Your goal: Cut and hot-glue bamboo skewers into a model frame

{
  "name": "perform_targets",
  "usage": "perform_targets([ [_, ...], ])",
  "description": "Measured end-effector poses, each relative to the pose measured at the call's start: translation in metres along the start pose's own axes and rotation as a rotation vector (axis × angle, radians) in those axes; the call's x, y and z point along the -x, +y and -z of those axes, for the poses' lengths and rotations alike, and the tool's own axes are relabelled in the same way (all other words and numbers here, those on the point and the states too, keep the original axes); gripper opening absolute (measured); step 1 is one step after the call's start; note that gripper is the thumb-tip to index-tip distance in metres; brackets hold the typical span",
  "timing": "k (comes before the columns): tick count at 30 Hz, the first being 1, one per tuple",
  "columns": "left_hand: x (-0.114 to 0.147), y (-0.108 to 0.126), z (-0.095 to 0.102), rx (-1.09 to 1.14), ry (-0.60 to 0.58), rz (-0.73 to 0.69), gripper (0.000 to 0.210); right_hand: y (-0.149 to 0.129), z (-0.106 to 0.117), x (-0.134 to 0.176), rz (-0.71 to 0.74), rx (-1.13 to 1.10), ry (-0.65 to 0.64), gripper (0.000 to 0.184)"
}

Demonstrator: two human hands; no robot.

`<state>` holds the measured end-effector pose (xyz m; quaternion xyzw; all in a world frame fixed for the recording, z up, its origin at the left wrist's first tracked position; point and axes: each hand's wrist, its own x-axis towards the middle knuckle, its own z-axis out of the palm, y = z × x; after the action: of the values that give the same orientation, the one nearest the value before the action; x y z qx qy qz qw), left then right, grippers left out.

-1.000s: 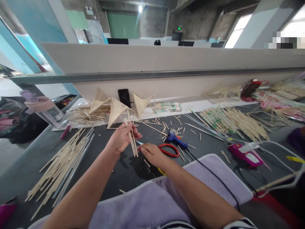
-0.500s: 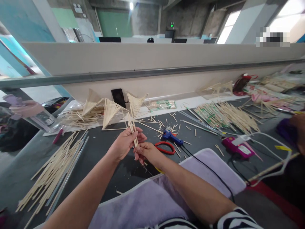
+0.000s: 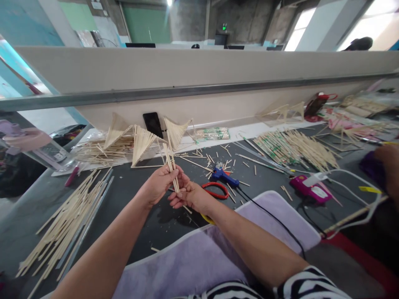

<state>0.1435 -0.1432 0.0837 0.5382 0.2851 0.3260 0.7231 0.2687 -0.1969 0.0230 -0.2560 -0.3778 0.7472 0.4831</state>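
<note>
A small bunch of thin wooden sticks is held upright, tilted slightly, above the dark tabletop. My left hand is closed around the middle of the bunch, thumb in front. At the bottom ends, my right hand pinches the sticks between thumb and fingers. Just right of my hands are a blue glue gun and a tool with red looped handles. Behind them stand fan-shaped stick structures. Part of a yellow object shows under my right wrist.
Long loose sticks lie at left, near a clear bottle. Rows of sticks and a magenta device with cables are at right. A phone leans on the partition. Another person's hand appears at the right edge.
The bunch of sticks stays in my hands, lowered slightly in relation to the table. My right fingers have shifted around its lower ends. The view has moved a little.
</note>
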Motion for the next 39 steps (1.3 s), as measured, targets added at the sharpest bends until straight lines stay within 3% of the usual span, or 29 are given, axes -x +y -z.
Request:
perform_targets([
  [3, -0.001, -0.002, 0.001, 0.009, -0.012, 0.014, 0.013, -0.001, 0.000, 0.000, -0.017, 0.001, -0.006, 0.060],
  [8, -0.001, -0.002, 0.003, 0.014, 0.025, 0.013, 0.015, 0.000, 0.001, 0.000, -0.052, 0.023, -0.034, 0.036],
  [16, -0.003, -0.003, 0.005, -0.044, 0.100, 0.015, 0.022, -0.006, -0.002, 0.005, -0.070, 0.040, -0.018, 0.038],
  [24, -0.006, -0.010, 0.005, 0.012, 0.071, 0.003, 0.018, -0.011, 0.005, 0.005, -0.054, 0.057, 0.013, 0.034],
  [39, -0.005, -0.018, 0.001, -0.235, 0.085, -0.067, 0.019, -0.020, 0.013, 0.008, -0.215, 0.010, 0.021, 0.027],
])
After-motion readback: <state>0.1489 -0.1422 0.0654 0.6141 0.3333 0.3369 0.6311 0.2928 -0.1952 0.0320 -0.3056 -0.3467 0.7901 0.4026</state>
